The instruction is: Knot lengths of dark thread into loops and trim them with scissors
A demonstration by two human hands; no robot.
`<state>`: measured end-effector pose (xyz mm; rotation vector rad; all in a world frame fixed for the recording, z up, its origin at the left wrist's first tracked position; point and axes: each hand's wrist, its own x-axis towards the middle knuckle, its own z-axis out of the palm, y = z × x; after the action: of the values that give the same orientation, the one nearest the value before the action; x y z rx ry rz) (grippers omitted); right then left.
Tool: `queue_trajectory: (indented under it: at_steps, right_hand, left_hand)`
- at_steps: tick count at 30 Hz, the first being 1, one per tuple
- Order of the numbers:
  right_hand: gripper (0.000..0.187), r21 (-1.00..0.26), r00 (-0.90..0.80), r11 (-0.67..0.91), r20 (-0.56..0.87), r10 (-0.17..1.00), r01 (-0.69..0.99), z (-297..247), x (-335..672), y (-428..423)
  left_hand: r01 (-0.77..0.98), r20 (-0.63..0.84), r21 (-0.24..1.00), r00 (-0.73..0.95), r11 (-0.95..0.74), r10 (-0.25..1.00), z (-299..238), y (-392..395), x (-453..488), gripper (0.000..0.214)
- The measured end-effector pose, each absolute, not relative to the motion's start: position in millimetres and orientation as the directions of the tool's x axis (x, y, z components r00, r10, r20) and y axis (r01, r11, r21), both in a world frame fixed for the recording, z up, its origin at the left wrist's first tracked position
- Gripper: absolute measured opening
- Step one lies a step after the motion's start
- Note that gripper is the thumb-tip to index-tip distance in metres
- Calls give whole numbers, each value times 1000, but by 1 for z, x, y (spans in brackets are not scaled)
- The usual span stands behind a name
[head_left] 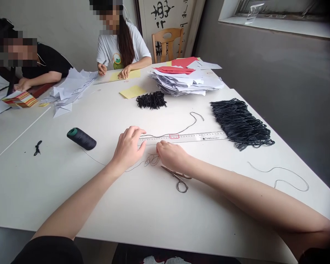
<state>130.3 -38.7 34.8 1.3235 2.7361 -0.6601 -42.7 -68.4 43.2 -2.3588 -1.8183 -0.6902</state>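
My left hand (129, 146) rests on the white table (143, 205), fingertips pinched at the left end of a grey cord (181, 130) that runs along a clear ruler (187, 137). My right hand (172, 156) lies curled just below the ruler, fingers closed near a tangle of thin thread (151, 160); what it grips is hidden. Small scissors (178, 178) lie on the table under my right wrist. A spool of dark thread (81, 138) lies to the left, its thread trailing toward my hands.
A pile of black cords (240, 123) sits at the ruler's right end, a smaller black bundle (151, 99) farther back. Stacked white and red paper (185, 79) lies beyond. A loose grey cord (280, 176) lies right. Two people sit across with papers.
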Motion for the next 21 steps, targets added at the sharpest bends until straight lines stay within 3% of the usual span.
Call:
queue_trajectory:
  at_steps: [6, 10, 12, 15, 18, 21]
  right_hand:
    - [16, -456, -529, 413, -160, 833, 788, 43, 163, -18]
    - [14, -611, -516, 386, -45, 855, 692, 45, 169, -19]
    - [10, -597, -576, 448, -29, 817, 666, 39, 162, -24]
    - [10, -470, -684, 592, -34, 729, 654, 25, 147, -30]
    - [12, -382, -731, 671, -18, 682, 635, 14, 140, -32]
    - [12, -464, -664, 591, 9, 748, 660, 10, 144, -28]
  left_hand:
    - [840, 381, 416, 186, -347, 906, 38, -68, -35, 12]
    - [811, 423, 432, 204, -394, 883, 31, -65, -27, 11]
    - [816, 465, 413, 193, -404, 864, 24, -63, -24, 13]
    - [822, 508, 382, 194, -421, 839, 13, -64, -22, 17]
    - [793, 532, 437, 153, -425, 833, 6, -66, -22, 14]
    - [753, 539, 529, 59, -392, 840, 5, -67, -23, 3]
